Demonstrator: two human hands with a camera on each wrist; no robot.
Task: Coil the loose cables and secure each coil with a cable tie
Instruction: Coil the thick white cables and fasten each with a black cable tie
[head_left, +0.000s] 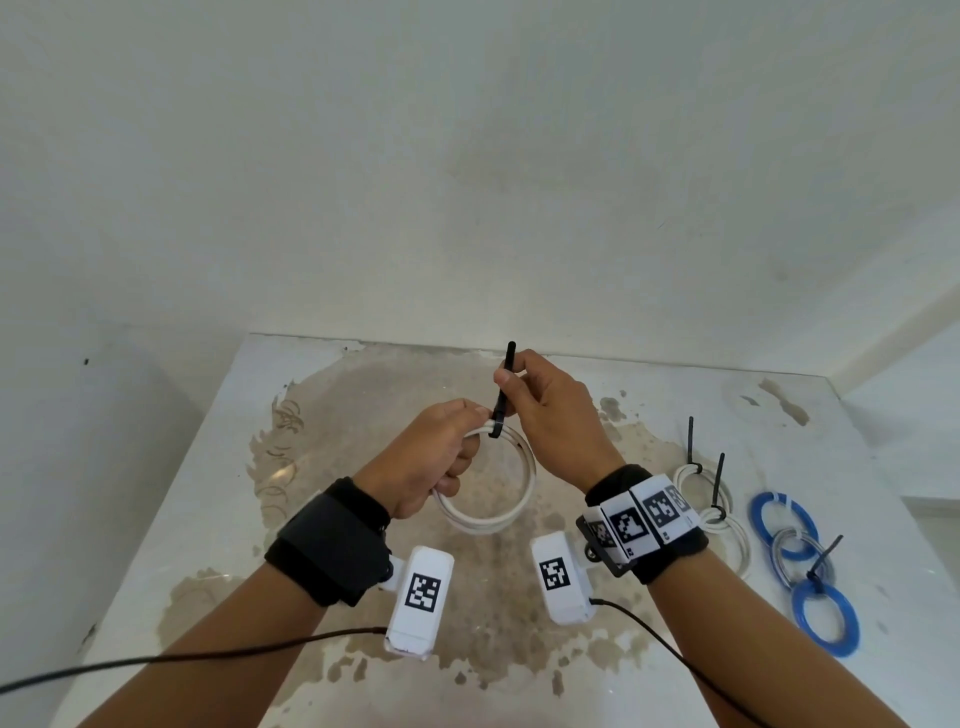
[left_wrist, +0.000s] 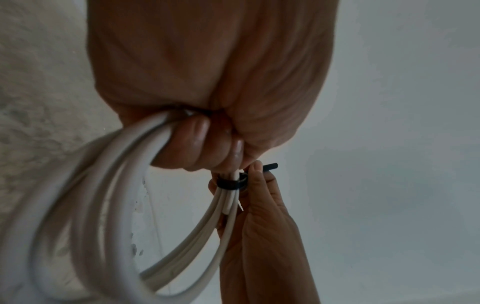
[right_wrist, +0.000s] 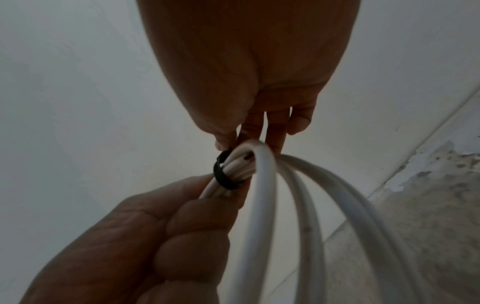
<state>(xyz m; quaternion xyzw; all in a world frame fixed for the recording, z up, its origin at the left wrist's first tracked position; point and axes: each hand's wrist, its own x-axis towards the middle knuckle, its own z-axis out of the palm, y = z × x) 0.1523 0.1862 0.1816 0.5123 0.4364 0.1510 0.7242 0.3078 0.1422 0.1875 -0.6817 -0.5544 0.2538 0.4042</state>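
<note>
Head view shows the left hand (head_left: 434, 457) curled round the white cable coil (head_left: 511, 512), gripping the bunched turns and holding the ring up above the stained surface (head_left: 649, 395). The right hand (head_left: 545, 410) pinches the upright tail of the black cable tie (head_left: 503, 397) between thumb and forefinger, its other fingers loosely bent. In the left wrist view the tie's band already circles the gathered strands just beyond the left fingertips (left_wrist: 237, 151). The cable looks light, smooth-jacketed and springy, so the turns will likely try to fan open if the grip relaxes; the best hold seems to be right beside the band, where all strands meet. The tie is thin, stiff plastic that may slip under a weak pinch, so take it near the head when pulling. To the right lie white tied coils (head_left: 719, 514) and blue coils (head_left: 826, 616).
</note>
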